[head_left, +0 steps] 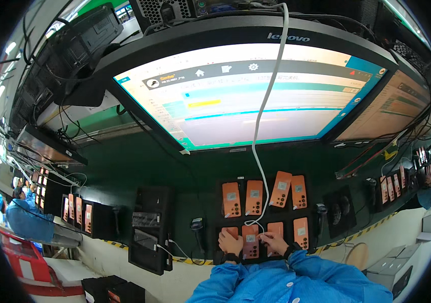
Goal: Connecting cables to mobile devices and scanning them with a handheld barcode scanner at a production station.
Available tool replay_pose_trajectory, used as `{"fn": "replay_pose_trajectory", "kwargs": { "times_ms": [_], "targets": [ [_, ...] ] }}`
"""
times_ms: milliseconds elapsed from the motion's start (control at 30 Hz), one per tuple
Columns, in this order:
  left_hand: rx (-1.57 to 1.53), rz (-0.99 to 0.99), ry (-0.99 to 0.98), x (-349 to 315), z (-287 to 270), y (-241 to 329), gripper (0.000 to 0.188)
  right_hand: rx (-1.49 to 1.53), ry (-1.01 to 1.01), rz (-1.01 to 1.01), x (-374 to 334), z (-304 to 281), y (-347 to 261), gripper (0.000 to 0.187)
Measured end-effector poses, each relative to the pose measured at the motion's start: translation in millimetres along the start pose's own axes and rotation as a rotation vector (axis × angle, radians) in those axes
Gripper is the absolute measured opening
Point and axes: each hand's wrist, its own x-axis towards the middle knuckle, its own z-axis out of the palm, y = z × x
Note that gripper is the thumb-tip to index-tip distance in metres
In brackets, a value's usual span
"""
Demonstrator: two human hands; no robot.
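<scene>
A dark green workbench (190, 174) spreads out ahead of the fingers, with a large lit monitor (215, 123) standing beyond it. Far to the left of the fingers, a co-worker in blue (31, 219) is near other orange phones (88, 217) standing in a black rack.

Nearest the hands, orange phones lie in two rows of four. The left hand (230, 243) rests over the near row's leftmost phone (232, 230), covering much of it; its fingers lie close together, and I cannot tell whether they grip the phone. The right hand (275, 244) has its fingertips drawn together, pinching the lower end of a white cable (254, 144), which comes down across the monitor and loops just ahead of them. The second phone (250, 240) lies between the two hands, its right edge just beside the right fingertips. The third phone (275, 227) is partly hidden under the right hand, and the fourth phone (301, 233) lies to the right of those fingers. The far row (254, 197) lies ahead of both hands.

A handheld scanner (197, 228) stands left of the left fingers, with a black tray (152, 202) holding dark devices farther left.
</scene>
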Motion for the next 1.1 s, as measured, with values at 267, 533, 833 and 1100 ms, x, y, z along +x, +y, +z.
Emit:
{"fn": "replay_pose_trajectory", "kwargs": {
  "times_ms": [267,533,833,1100],
  "targets": [
    [-0.36,0.012,-0.05,34.6,15.3,-36.7,0.04,-0.004,-0.021,0.074,-0.1,11.2,-5.6,0.031],
    [-0.65,0.272,-0.35,-6.5,-65.7,-16.5,0.021,-0.143,0.1,-0.311,-12.1,35.8,-73.8,0.027],
    [-0.623,0.317,-0.508,-23.1,-74.5,-17.0,0.019,-0.231,0.028,-0.425,-21.4,68.2,-79.1,0.019],
    [-0.587,0.372,-0.471,-26.4,-76.7,-10.4,0.02,-0.359,0.008,-0.543,-18.8,63.1,-64.3,0.019]
  ]
}}
